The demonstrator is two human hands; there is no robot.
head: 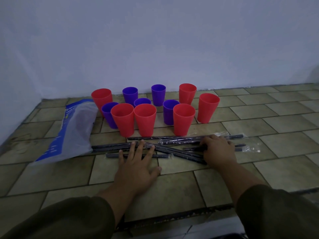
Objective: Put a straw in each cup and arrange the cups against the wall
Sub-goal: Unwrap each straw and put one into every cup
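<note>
Several red cups [145, 119] and purple cups [158, 94] stand upright and empty in a loose cluster on the tiled floor, a little short of the wall [155, 49]. In front of them lies a scatter of dark straws [174, 151] in clear wrappers. My left hand [137, 163] lies flat with spread fingers over the straws on the left. My right hand [218, 149] rests on the straws to the right, its fingers curled over a few of them.
A blue and white plastic bag [69, 133] lies on the floor left of the cups. The tiled floor [284, 118] stretches to the right, and a dark strip [172, 219] marks its near edge.
</note>
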